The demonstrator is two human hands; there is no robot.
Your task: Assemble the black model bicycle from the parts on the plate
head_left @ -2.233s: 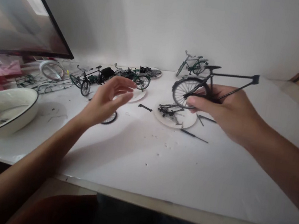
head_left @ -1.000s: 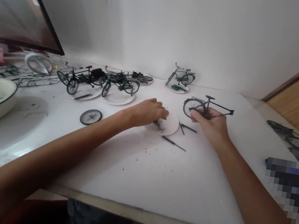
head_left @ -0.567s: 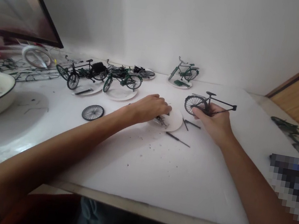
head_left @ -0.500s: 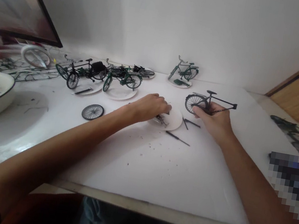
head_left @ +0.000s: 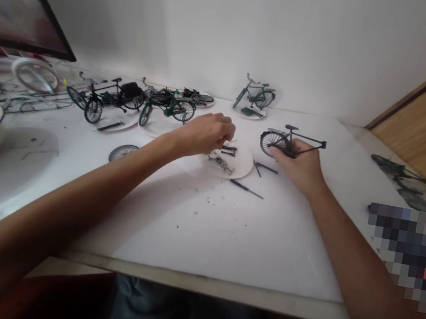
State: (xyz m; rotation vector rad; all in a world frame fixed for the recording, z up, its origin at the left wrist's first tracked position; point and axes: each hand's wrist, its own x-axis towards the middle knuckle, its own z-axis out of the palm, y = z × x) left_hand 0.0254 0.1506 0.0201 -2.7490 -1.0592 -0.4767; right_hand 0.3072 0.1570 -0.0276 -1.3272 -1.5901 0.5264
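The right hand [head_left: 299,161] pinches a model bicycle [head_left: 281,141] between thumb and fingers near its rear wheel, over the right half of the white surface [head_left: 264,245], towards the far edge; saddle up, frame's front end towards the right edge. The left hand [head_left: 213,131], fingers curled, is above a plate [head_left: 245,168] of silver parts [head_left: 220,164]; whether it grips anything cannot be told. A thin dark tool [head_left: 240,186] lies just beside that plate, towards the front edge.
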